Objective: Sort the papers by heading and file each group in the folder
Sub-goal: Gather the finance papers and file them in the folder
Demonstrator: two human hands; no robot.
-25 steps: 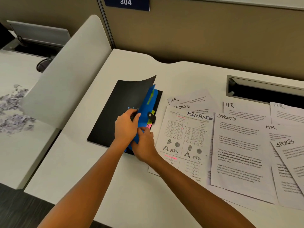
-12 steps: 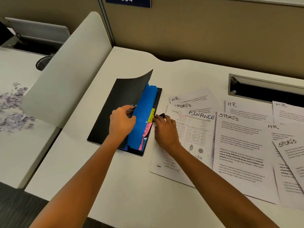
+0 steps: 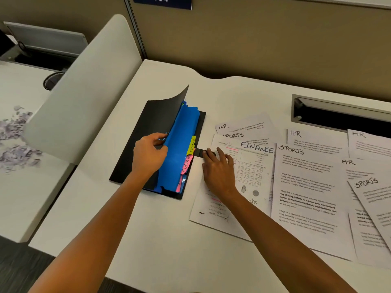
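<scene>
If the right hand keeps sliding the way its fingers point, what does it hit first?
The right hand points up-left; its fingertips already touch the black strap, so next probably the folder edge by the yellow tab.

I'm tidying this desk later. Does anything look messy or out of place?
Yes. Torn paper scraps lie strewn on the neighbouring desk at left. The papers right of the folder overlap at skewed angles, with HR, SPORTS and FINANCE headings mixed.
</scene>
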